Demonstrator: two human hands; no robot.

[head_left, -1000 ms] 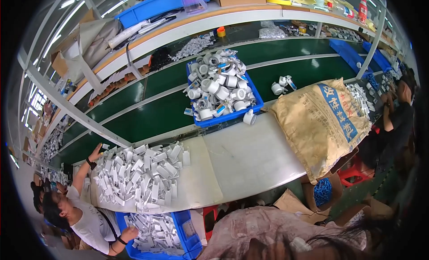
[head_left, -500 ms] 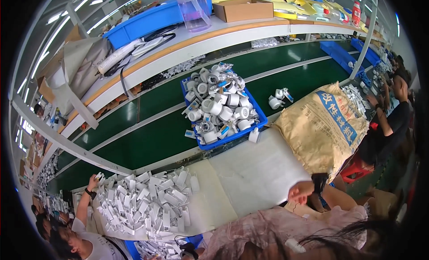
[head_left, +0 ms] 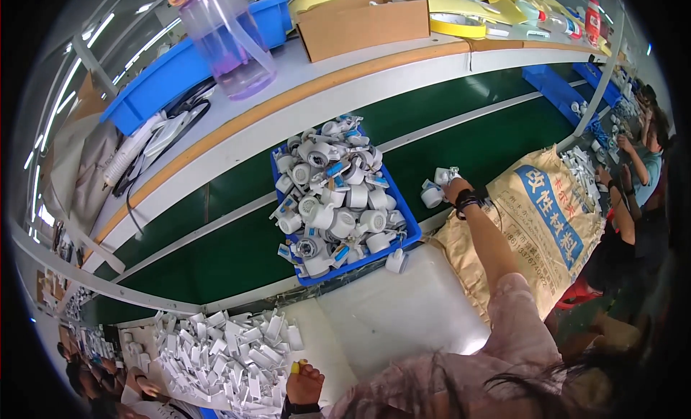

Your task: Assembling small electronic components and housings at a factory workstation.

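My right hand (head_left: 455,191) reaches over the green conveyor belt (head_left: 403,157), arm stretched out, fingers bent against a small group of white round plastic fittings (head_left: 432,196). It seems closed on one of them; its fingertips are partly hidden. Low in the picture, my left hand (head_left: 305,384) is held up with curled fingers and yellow coverings on some fingertips; I see nothing in it. It is beside a heap of white oblong plastic parts (head_left: 223,358). Ahead of me a blue crate (head_left: 403,242) is piled high with white fittings (head_left: 338,196), some with blue pieces. One loose fitting (head_left: 396,260) lies by its near corner.
A large brown paper sack (head_left: 518,232) stands on the right, under my right arm. Above the belt runs a shelf (head_left: 374,73) with a clear bottle (head_left: 234,52), a cardboard box (head_left: 363,26) and yellow tape (head_left: 458,26). Co-workers sit on both sides.
My right hand has gone from the near table edge out to the fittings on the belt. My left hand has risen into view. The whole view has shifted with my head.
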